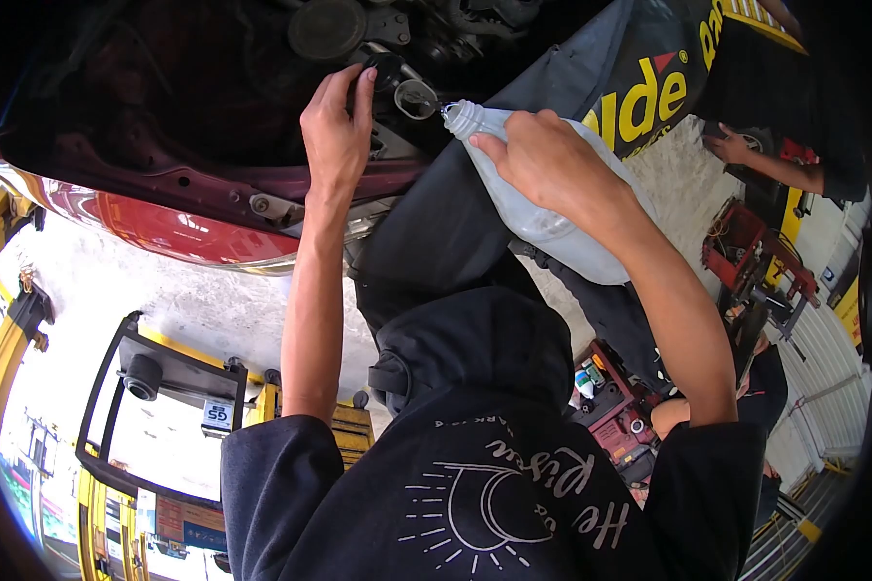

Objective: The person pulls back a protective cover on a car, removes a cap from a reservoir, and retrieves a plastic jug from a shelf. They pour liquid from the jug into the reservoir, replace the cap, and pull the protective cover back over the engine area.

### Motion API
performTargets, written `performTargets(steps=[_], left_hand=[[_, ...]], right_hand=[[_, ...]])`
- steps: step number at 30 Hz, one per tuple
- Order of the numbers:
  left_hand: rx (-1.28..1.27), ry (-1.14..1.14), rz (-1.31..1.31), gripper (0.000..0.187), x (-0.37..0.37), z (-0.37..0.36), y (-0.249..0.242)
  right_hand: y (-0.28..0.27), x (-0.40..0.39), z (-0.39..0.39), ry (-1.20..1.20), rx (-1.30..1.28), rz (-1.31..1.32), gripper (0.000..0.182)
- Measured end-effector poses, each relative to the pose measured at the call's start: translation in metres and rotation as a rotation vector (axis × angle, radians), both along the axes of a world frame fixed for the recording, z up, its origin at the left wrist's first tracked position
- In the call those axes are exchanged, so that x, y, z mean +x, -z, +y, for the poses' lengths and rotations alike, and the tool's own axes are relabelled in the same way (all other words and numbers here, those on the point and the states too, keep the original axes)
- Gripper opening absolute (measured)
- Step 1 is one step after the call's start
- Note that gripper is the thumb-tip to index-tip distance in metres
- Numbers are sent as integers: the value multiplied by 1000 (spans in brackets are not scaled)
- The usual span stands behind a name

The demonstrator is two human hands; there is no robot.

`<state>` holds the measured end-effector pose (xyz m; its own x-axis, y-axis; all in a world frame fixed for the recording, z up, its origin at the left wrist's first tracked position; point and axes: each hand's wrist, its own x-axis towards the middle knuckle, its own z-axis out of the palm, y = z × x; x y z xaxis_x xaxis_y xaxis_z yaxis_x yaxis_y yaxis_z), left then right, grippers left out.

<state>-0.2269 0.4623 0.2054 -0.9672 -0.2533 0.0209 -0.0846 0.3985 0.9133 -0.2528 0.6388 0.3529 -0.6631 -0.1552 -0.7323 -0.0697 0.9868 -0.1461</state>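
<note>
My right hand [547,160] grips a translucent white plastic jug [533,218], tilted with its open threaded mouth [465,118] toward the engine bay. Just beyond that mouth is a round, pale-rimmed opening [417,99], with what looks like clear liquid between them. My left hand [337,126] is raised over the car's front edge, thumb and fingers pinched on a small black piece [386,71] beside the opening. The exact kind of that piece is hard to make out against the dark engine parts.
A red car bumper [184,232] runs along the left, and a dark fender cover [436,208] drapes over the car. Another person's hand [731,145] shows at the right. A red tool cart [761,252], an open toolbox [615,416] and a black trolley [165,339] stand around.
</note>
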Motion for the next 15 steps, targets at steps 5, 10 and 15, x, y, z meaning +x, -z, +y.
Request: performTargets(steps=[5, 10, 15], left_hand=[[-4, 1, 13, 20, 0, 0, 0], [-3, -3, 8, 20, 0, 0, 0], [1, -3, -3, 20, 0, 0, 0]], right_hand=[[1, -1, -1, 8, 9, -6, 49], [0, -1, -1, 20, 11, -12, 48], [-2, 1, -2, 1, -23, 62, 42]])
